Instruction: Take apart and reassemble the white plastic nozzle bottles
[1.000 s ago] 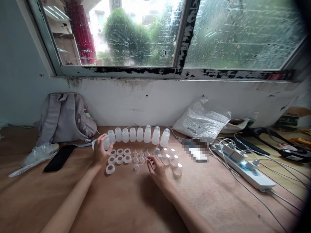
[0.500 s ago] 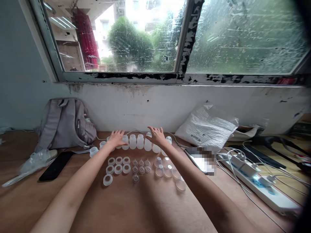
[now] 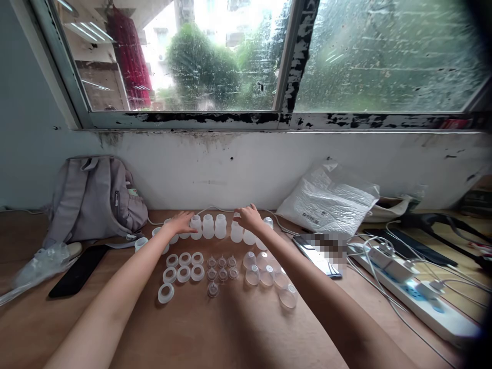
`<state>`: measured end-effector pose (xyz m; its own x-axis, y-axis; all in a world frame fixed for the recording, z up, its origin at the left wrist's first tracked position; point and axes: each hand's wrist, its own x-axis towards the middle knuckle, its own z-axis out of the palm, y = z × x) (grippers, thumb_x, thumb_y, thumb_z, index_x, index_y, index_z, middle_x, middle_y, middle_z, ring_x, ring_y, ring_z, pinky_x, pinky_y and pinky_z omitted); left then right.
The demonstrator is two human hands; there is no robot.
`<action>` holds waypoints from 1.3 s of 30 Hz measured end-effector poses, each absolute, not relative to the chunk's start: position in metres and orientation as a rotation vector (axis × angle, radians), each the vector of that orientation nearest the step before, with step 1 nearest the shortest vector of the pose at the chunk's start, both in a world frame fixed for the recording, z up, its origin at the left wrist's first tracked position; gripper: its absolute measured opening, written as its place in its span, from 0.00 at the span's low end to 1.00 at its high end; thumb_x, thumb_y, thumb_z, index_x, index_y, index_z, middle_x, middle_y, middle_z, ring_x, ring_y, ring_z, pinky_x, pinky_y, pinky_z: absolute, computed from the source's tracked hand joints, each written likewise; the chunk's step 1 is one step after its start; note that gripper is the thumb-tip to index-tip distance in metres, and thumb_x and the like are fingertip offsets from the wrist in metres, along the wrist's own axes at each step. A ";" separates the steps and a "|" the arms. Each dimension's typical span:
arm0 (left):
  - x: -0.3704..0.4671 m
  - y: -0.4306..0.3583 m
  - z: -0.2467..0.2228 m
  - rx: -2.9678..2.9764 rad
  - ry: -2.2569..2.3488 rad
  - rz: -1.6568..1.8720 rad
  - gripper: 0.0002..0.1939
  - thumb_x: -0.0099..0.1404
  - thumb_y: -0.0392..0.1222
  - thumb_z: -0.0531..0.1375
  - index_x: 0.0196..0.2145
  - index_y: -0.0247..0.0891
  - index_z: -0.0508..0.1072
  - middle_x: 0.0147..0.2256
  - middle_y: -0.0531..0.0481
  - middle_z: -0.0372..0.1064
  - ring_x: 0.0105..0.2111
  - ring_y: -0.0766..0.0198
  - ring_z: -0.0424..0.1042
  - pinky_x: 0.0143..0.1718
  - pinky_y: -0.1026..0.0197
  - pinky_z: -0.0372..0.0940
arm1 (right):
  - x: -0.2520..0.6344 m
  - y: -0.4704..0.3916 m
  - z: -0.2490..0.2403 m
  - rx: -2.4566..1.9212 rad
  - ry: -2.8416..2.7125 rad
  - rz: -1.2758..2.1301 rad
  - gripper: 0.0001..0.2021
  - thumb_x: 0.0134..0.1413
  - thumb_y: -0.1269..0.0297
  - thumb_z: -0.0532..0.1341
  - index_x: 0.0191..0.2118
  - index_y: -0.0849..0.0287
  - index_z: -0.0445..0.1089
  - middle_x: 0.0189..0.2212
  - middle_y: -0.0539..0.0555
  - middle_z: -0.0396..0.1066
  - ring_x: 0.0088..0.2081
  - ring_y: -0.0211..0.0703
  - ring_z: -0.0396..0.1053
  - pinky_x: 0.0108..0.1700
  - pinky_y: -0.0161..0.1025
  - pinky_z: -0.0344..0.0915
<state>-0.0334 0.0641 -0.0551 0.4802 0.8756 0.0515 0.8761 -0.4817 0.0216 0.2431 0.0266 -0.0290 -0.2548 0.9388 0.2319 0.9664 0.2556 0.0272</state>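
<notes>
Small frosted bottles, open at the top, stand in a curved row along the back of the table. My left hand [image 3: 181, 223] reaches over the row's left part, fingers apart, its fingertips beside a bottle [image 3: 196, 228]. Farther right, my right hand [image 3: 249, 218] has its fingers closed around the neck of another bottle [image 3: 237, 234], which stands upright; the grip is partly hidden. Before the row lie white screw rings [image 3: 184, 273], clear bottle nipples [image 3: 222, 274] in the middle, and clear domed caps [image 3: 266, 275] beside my right forearm.
At the back left sits a grey backpack [image 3: 96, 200], with a black phone [image 3: 79, 271] and a plastic bag [image 3: 42, 266] before it. To the right are a silvery mailing bag [image 3: 326, 200], a lit phone [image 3: 317, 256] and a power strip [image 3: 415, 292] with cables.
My right hand's fingers have closed in from a spread pose, and the bottle there stands slightly farther right, leaving a gap on its left. My left hand remains near its bottle. The view shifted slightly.
</notes>
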 end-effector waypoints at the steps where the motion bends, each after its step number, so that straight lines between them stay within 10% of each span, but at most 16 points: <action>1: -0.032 0.065 -0.056 -2.707 -1.582 -0.099 0.32 0.49 0.62 0.55 0.46 0.39 0.61 0.46 0.41 0.62 0.47 0.48 0.60 0.44 0.54 0.56 | 0.245 0.026 -0.029 -1.812 -2.345 -0.248 0.14 0.53 0.61 0.54 0.45 0.57 0.66 0.37 0.58 0.72 0.43 0.47 0.66 0.54 0.46 0.42; 39: -0.013 0.058 -0.054 -2.782 -1.577 -0.161 0.33 0.49 0.56 0.58 0.51 0.40 0.57 0.51 0.42 0.58 0.52 0.46 0.55 0.49 0.51 0.51 | 0.252 0.009 -0.040 -1.774 -2.280 -0.404 0.14 0.56 0.62 0.50 0.47 0.59 0.62 0.37 0.60 0.70 0.42 0.49 0.63 0.45 0.42 0.47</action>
